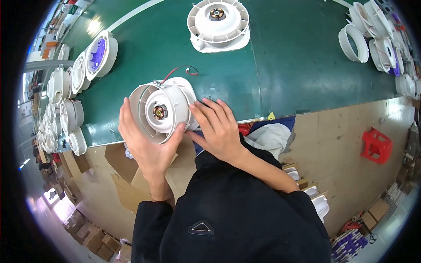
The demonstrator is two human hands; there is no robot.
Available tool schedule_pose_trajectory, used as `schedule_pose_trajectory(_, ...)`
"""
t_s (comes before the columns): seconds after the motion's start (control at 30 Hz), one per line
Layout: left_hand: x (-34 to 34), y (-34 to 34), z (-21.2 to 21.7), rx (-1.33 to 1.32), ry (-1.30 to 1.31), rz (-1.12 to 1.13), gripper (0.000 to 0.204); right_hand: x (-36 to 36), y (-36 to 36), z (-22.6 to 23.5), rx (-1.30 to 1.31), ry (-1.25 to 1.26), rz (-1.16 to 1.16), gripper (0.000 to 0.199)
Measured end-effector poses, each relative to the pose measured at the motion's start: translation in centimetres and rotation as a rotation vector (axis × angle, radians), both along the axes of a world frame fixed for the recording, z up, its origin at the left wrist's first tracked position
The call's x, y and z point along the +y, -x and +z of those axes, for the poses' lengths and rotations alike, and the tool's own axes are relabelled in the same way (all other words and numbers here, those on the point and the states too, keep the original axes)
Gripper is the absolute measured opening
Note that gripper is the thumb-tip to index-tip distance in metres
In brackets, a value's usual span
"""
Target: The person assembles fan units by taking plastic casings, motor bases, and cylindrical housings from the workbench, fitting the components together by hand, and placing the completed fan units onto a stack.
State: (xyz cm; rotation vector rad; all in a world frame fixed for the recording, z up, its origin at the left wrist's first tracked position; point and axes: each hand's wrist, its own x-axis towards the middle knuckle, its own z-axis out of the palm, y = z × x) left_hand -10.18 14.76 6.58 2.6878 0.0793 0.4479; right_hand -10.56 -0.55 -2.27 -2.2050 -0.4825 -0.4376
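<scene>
Near the bench's front edge, a white round fan housing (177, 98) stands tilted, its copper motor coil (159, 112) showing in the middle. A white plastic ring (137, 97) sits against the housing's left side. My left hand (151, 147) is curved around the ring, fingers along its outer left side and thumb at the lower rim. From the right, my right hand (221, 133) grips the housing, with its fingers against the side and its thumb below. A red and black wire (177, 69) with a small white plug trails from the top onto the bench.
Another white fan housing (218, 33) lies farther back on the green bench (298, 61). White housings, some with purple parts (98, 55), line the left; more parts and a loose ring (353, 43) are at right. Below are an open carton (120, 162) and a red stool (376, 145).
</scene>
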Motion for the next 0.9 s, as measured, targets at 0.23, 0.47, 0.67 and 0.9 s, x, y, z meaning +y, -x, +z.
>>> schedule_pose_trajectory(0.23,-0.05,-0.22,-0.13,-0.001,-0.050,-0.013,0.107,0.15,-0.03,-0.26,-0.011,0.000,-0.021,0.072)
schedule_pose_trajectory(0.47,-0.11,-0.17,-0.31,-0.005,-0.035,0.001,0.109,0.06,0.08,-0.19,0.017,0.000,-0.011,0.070)
schedule_pose_trajectory(0.67,-0.23,0.19,-0.26,-0.035,0.047,0.017,0.110,0.01,-0.02,-0.01,0.031,0.014,-0.007,0.066)
schedule_pose_trajectory(0.9,-0.04,-0.10,-0.29,-0.010,-0.066,-0.013,0.109,0.02,-0.14,0.04,0.036,0.016,-0.014,0.065)
